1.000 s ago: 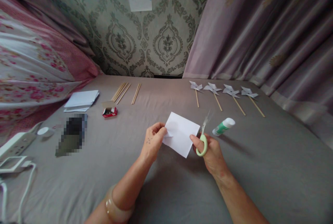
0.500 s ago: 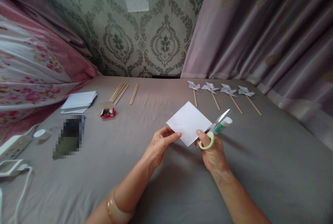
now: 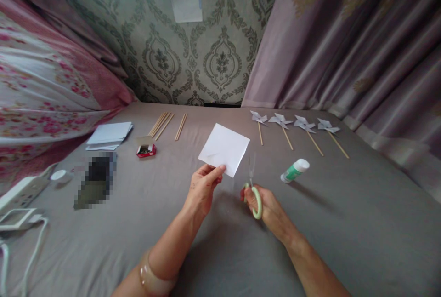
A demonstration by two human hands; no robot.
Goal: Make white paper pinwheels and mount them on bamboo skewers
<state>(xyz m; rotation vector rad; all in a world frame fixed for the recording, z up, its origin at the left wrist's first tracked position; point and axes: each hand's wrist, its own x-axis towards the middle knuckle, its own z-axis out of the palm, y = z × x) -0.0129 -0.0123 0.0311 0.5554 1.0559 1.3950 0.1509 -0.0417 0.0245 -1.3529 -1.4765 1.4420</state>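
Between the thumb and fingers of my left hand (image 3: 204,186) is a square sheet of white paper (image 3: 225,147), gripped at its lower edge and raised above the bed. My right hand (image 3: 263,202) is closed on scissors (image 3: 257,201) with pale green handles, fingers through the loops. The blades point up and away, to the right of the paper and apart from it; they are blurred. To the right of the scissors stands a tilted glue stick (image 3: 294,171) with a white cap and green label.
Several paper pinwheels (image 3: 304,124) on sticks lie at the back right. Wooden sticks (image 3: 161,124), a small open red box (image 3: 146,150) and a stack of white paper (image 3: 109,135) are at the back left. A blurred-out dark object (image 3: 98,179) and a power strip (image 3: 24,192) lie left.
My left hand has turned the paper and carried it left. My right hand has let go of the paper and swung the scissors left and lower, away from the glue stick.
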